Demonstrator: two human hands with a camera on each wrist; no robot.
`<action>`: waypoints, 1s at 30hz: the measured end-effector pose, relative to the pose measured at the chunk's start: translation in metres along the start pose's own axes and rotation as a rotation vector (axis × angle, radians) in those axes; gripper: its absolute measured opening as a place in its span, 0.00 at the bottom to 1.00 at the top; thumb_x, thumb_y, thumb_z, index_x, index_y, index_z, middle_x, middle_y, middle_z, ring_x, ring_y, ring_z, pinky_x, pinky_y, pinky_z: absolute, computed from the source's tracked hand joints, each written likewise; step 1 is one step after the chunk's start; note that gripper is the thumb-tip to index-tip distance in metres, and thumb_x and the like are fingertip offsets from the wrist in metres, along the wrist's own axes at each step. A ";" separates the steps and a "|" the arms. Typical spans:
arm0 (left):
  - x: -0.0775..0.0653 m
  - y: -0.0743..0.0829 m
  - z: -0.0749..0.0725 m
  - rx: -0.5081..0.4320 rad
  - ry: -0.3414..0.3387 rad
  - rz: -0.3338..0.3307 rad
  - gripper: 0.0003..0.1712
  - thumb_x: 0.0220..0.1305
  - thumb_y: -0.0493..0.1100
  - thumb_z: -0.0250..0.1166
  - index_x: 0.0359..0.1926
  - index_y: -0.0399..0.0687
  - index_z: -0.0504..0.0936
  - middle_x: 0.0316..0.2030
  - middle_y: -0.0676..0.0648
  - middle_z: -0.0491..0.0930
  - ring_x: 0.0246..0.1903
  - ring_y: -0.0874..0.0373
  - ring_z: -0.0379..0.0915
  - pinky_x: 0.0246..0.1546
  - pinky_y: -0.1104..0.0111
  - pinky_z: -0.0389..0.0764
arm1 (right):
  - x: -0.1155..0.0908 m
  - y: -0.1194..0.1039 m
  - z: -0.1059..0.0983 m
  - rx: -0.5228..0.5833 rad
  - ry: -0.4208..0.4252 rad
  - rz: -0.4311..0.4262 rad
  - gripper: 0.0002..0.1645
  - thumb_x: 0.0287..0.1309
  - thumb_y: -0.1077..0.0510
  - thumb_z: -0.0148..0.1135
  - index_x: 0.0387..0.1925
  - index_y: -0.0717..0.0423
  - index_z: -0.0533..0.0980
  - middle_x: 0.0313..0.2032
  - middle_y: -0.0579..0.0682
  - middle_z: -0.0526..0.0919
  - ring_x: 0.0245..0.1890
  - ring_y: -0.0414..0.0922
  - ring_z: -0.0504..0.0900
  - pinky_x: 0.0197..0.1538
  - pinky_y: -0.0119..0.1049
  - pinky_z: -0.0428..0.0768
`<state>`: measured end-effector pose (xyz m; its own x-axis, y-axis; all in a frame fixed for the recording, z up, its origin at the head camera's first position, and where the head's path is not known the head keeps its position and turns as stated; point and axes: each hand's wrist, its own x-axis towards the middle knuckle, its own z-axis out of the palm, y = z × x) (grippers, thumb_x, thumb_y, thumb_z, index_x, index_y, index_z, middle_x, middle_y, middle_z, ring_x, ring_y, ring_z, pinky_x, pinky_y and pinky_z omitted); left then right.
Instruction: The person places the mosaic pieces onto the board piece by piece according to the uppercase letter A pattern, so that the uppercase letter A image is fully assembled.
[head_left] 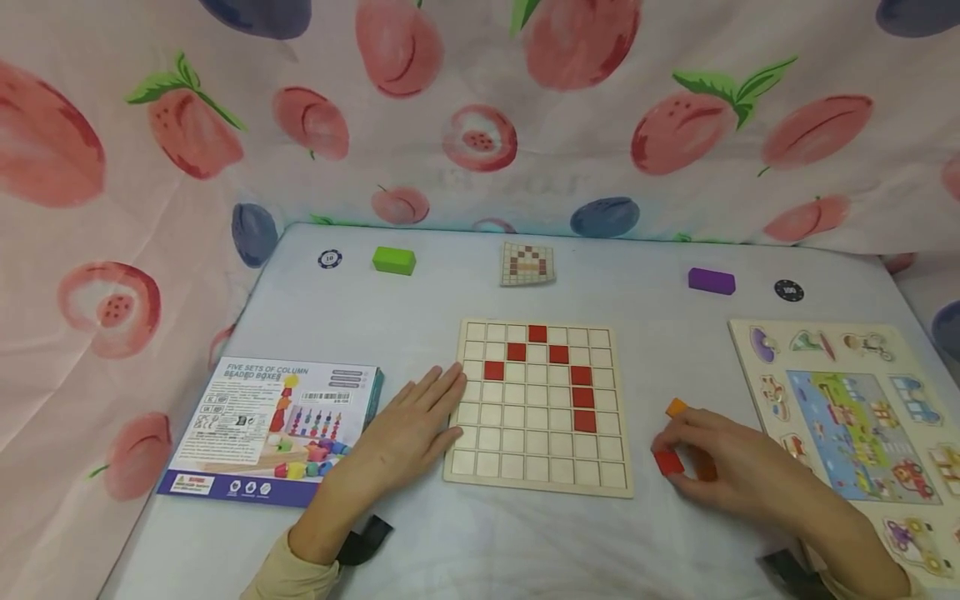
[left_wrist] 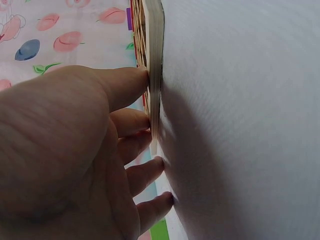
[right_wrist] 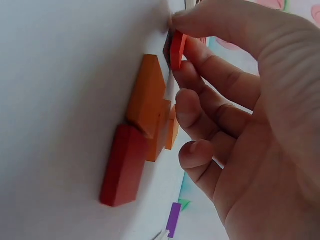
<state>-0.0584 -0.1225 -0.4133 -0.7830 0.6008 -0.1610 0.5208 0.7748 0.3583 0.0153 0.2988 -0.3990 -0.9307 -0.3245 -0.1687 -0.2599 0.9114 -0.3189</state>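
A wooden grid board [head_left: 502, 462] lies mid-table, with several red square tiles [head_left: 583, 398] set in an arch-like line of cells. My left hand [head_left: 405, 429] rests at the board's left edge, its fingers extended and touching the rim. To the right of the board, my right hand [head_left: 723, 458] pinches a red tile [right_wrist: 177, 50] between thumb and fingers, close to the table. Under and beside that hand lie several orange tiles [right_wrist: 146, 95] and another red tile [right_wrist: 122, 167], mostly hidden from the head view.
A small pattern card [head_left: 527, 264] sits behind the board. Green [head_left: 393, 261] and purple [head_left: 712, 281] blocks and two round chips [head_left: 330, 259] are along the back. The boxed bead set [head_left: 270, 425] is at left, a picture puzzle board [head_left: 862, 433] at right.
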 end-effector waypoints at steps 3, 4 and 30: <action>0.000 0.000 0.000 -0.001 0.000 0.001 0.40 0.81 0.54 0.60 0.83 0.44 0.60 0.85 0.44 0.54 0.85 0.42 0.49 0.83 0.42 0.60 | 0.006 -0.003 -0.003 0.019 0.026 -0.026 0.23 0.49 0.48 0.85 0.43 0.24 0.81 0.46 0.30 0.83 0.47 0.36 0.81 0.48 0.37 0.87; 0.001 0.000 0.000 0.000 0.000 0.002 0.40 0.81 0.54 0.60 0.83 0.44 0.59 0.85 0.44 0.54 0.85 0.42 0.49 0.83 0.42 0.60 | 0.008 -0.004 -0.004 0.029 0.041 -0.042 0.23 0.49 0.48 0.85 0.43 0.25 0.81 0.45 0.30 0.82 0.45 0.33 0.80 0.45 0.33 0.85; 0.000 -0.001 0.001 0.003 -0.006 -0.008 0.40 0.81 0.54 0.58 0.84 0.45 0.59 0.86 0.45 0.53 0.86 0.43 0.49 0.83 0.42 0.59 | 0.143 -0.123 0.013 0.049 0.105 -0.299 0.16 0.58 0.46 0.79 0.47 0.45 0.90 0.36 0.40 0.85 0.30 0.35 0.74 0.32 0.28 0.74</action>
<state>-0.0583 -0.1233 -0.4140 -0.7848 0.5961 -0.1697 0.5157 0.7799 0.3547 -0.0821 0.1368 -0.3960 -0.8371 -0.5459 0.0358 -0.5157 0.7656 -0.3845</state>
